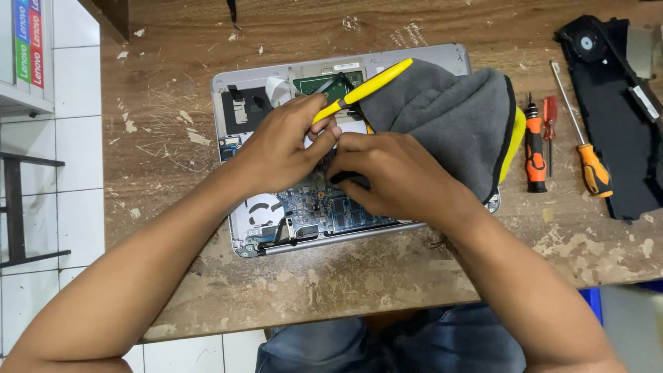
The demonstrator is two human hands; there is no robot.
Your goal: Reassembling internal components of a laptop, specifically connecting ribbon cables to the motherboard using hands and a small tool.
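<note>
We look down on a worn wooden bench [207, 290] carrying an opened silver laptop [235, 90], its underside cover removed and the blue circuit board [331, 211] exposed near the front edge. Our left hand [283, 148] rests over the middle of the laptop, its grip clamped on a yellow-handled tool [369, 84] that slants up and to the right; the tool's working end is hidden between the fingers, so we cannot tell its kind. Our right hand [394, 176] lies just beside the left, touching it at the fingertips, its grip closed on a small dark part [345, 178] above the circuit board; what that part is we cannot tell. A grey cloth [449, 110] with a yellow edge covers the right side of the laptop, behind the right hand. To the right of the cloth, on the bench, lie an orange-and-black screwdriver [534, 155], a small red screwdriver [550, 114] and a longer orange-handled screwdriver [587, 155]. Farther right rests a black plastic panel [621, 131]. White floor tiles [76, 138] show at the left.
</note>
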